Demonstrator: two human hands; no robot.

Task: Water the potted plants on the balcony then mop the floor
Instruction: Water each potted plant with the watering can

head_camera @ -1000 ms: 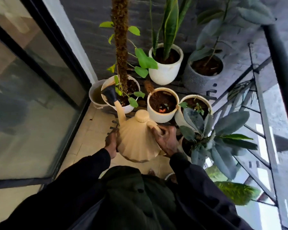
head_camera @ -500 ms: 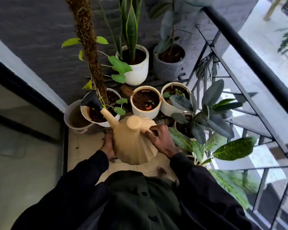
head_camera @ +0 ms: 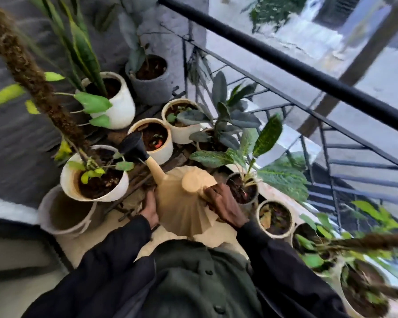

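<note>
The watering can (head_camera: 182,210) is matte cream plastic. It has a pleated, cone-shaped body, a round knob lid and a slim spout ending in a black funnel rose (head_camera: 133,145). It is held low at centre frame, with the rose at the 9 o'clock rim of a glossy cream pot (head_camera: 163,152) of dark soil. The right hand (head_camera: 225,207) grasps the can at its 3 o'clock side with curled fingers (head_camera: 213,191). The left hand (head_camera: 151,211) lies flat against its 9 o'clock flank, fingers released.

I see the beige ribbed watering can (head_camera: 184,210) tilted forward, spout pointing up-left, its black rose (head_camera: 133,145) between the white moss-pole pot (head_camera: 115,191) and a cream pot (head_camera: 167,152) of dark soil. The white snake-plant pot (head_camera: 124,106) and grey pot (head_camera: 152,90) stand upright behind them.
</note>
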